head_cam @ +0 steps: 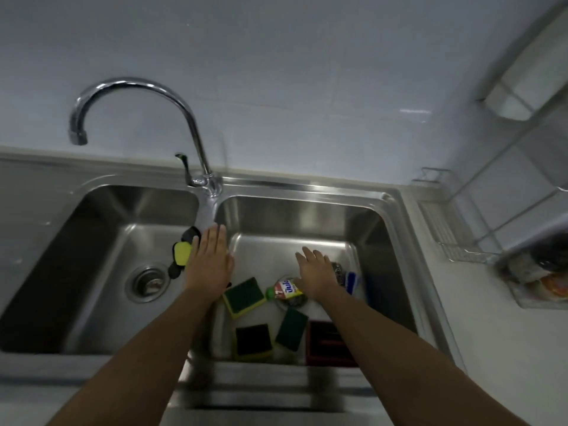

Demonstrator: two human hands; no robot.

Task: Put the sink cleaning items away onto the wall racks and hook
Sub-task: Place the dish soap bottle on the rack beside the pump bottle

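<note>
Three green-and-yellow sponges (244, 296) (253, 342) (292, 329) lie in the right sink basin (307, 216). A small green-capped dish soap bottle (282, 289) lies on its side over the drain. A steel scourer (338, 270) and a blue-white item (353, 280) sit behind my right hand (316, 276), which hovers flat and open over the bottle. A dark red tray (325, 342) rests at the basin's front. My left hand (210, 262) is open above the divider, beside a black-and-yellow brush (181, 253) in the left basin.
A chrome faucet (135, 87) arches over the left basin (92, 241). Wire wall racks (491, 229) are fixed to the right wall, with a white holder (510, 103) higher up. A clear container of items (541, 281) sits on the right counter.
</note>
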